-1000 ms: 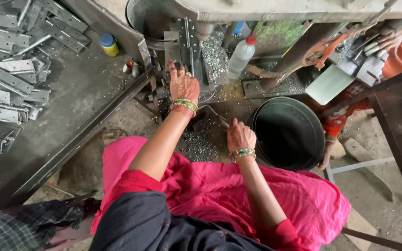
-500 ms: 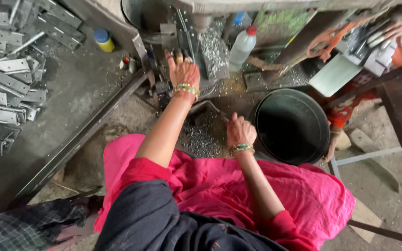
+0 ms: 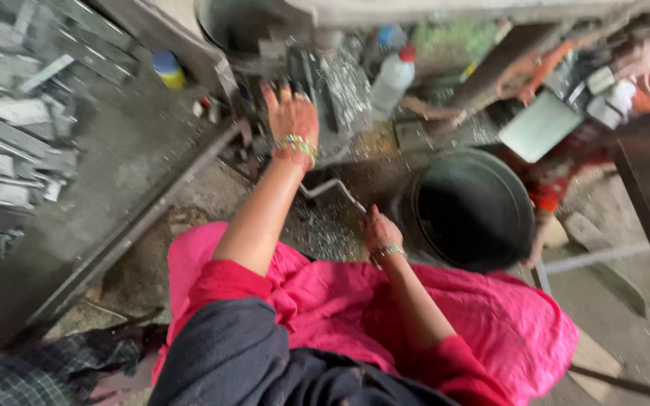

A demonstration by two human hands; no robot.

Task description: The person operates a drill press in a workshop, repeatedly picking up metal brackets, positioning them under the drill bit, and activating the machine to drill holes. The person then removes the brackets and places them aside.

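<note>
Everything here is placed off the big black bucket (image 3: 472,207), since it's the easiest thing to spot; the picture is blurred by motion, so some of this is rough.

The right hand (image 3: 379,231) is seen just left of the bucket's rim, closed around the near end of a thin bent metal rod (image 3: 332,189); the fingers look curled tight on it, though the exact grip can't be told through the blur. The rod runs up and to the left, away from the bucket, towards the press machine (image 3: 317,83).

The left hand (image 3: 291,116) is up at that machine, well to the upper left of the bucket; its fingers are spread and laid flat against the metal, nothing pinched.

The rod is judged stiff and light, bare steel, likely a bit slick with grit or oil; the bent end where it's already gripped looks like the sensible place to take hold, since the crook stops it from slipping through.

A white plastic bottle (image 3: 391,79) with a red cap stands above the bucket; metal shavings (image 3: 317,233) are scattered just left of it; flat metal strips (image 3: 9,143) are piled far to the left.
</note>
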